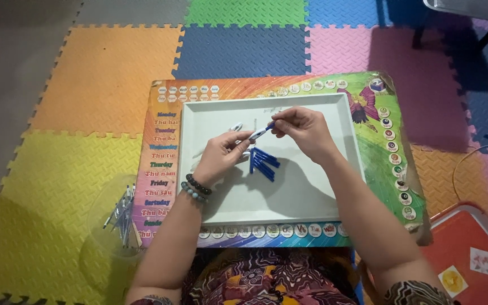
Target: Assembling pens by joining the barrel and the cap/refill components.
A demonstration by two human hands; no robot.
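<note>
I see my left hand [219, 158] and right hand [303, 131] both pinching one pen [262, 133] above the tray [312, 197]; its long axis runs between them, rising rightward, blue caps [264, 162] just below.

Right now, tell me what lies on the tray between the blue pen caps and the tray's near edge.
In the head view, the stretch from the blue pen caps to the near edge of the white tray is bare tray floor, crossed only by the arms' shadow.
</note>
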